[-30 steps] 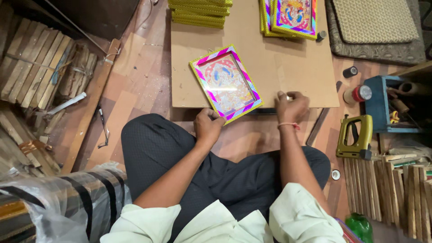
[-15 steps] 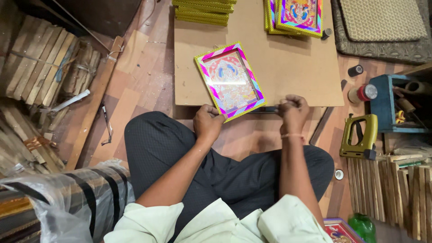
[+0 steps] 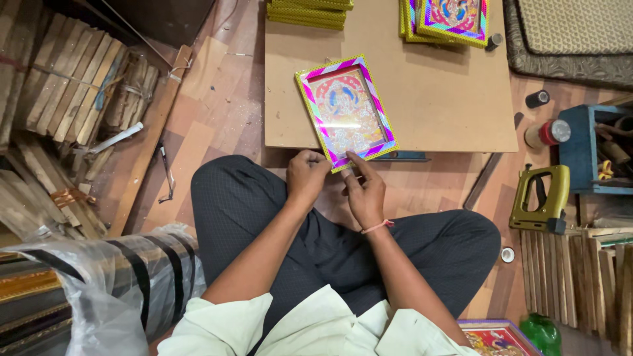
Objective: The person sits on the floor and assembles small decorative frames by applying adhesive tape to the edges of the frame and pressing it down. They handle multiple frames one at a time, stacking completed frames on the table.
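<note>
A person is sitting cross-legged on the floor at the near edge of a low brown counter (image 3: 428,99). A framed picture (image 3: 346,111) with a striped pink, purple and yellow border is lying tilted across the counter's near edge, its lower corner hanging over it. The left hand (image 3: 307,177) is gripping that near corner, while the right hand (image 3: 364,191) is touching the frame's lower edge just beside it with an outstretched finger. A stack of similar frames (image 3: 448,18) is sitting at the far edge, a yellow-green stack (image 3: 308,12) at the far left corner. On the floor off the counter's right edge, a green staple gun (image 3: 542,199) is lying beside wooden strips (image 3: 580,280).
</note>
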The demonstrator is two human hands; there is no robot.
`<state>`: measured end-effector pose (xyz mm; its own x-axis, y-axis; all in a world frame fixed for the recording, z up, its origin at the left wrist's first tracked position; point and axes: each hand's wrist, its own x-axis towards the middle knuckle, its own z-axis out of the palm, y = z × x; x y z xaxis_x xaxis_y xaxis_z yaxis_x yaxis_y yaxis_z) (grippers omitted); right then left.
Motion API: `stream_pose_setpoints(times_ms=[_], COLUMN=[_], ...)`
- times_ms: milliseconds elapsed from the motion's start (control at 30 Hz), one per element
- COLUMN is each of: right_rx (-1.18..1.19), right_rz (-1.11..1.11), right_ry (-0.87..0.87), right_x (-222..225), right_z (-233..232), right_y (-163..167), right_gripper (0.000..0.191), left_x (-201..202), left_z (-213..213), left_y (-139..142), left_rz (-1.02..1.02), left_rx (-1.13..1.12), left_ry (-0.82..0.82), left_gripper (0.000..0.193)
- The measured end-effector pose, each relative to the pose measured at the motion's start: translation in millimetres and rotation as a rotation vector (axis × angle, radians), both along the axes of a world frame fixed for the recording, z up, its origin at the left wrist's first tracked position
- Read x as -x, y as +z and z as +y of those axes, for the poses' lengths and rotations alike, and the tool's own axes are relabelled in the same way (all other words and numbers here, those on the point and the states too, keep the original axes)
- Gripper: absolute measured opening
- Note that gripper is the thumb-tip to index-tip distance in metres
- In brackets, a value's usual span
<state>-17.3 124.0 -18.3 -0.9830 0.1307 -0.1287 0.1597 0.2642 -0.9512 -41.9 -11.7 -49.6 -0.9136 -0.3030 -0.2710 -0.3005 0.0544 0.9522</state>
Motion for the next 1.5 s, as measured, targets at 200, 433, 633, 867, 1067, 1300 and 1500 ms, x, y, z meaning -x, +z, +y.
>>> stream_pose_setpoints(times_ms=[200, 433, 633, 867, 1067, 1300, 1500], right_rx=[0.011, 0.009, 0.017, -0.041, -0.116, -0.292, -0.341], right_rz=[-0.003, -0.010, -0.004, 0.019, 0.031, 0.170, 0.281], right_ry=[0.006, 0.019, 0.022, 0.008, -0.013, -0.036, -0.006], right_x=[-1.4, -1.5, -1.7, -3.2, -3.6, -7.0, -9.2], right_z=[-3.9, -3.3, -4.0, -8.4, -11.6, -14.8, -14.7], right_y=[-2.4, -2.1, -2.6, -0.2, 1.5, -1.3, 1.1], right_gripper=[0.038, 0.038, 0.038, 0.038, 0.036, 0.035, 0.035], left_x=[-0.8, -0.4, 0.9, 0.6, -0.5, 1.8, 7.0], left_z=[-0.3, 0.6, 3.0, 3.2, 2.0, 3.2, 3.7], left_y=[-0.6, -5.6, -11.5, -3.8, 5.9, -8.0, -18.8], left_rz=[-0.016, -0.025, -0.019, -0.054, -0.113, -0.098, -0.150], left_rx=[-0.063, -0.108, -0.090, -0.185, -0.272, -0.470, -0.636], left_ry=[-0.001, -0.007, 0.013, 0.020, 0.022, 0.035, 0.034], left_gripper=[0.022, 0.022, 0.025, 0.024, 0.020, 0.013, 0.011])
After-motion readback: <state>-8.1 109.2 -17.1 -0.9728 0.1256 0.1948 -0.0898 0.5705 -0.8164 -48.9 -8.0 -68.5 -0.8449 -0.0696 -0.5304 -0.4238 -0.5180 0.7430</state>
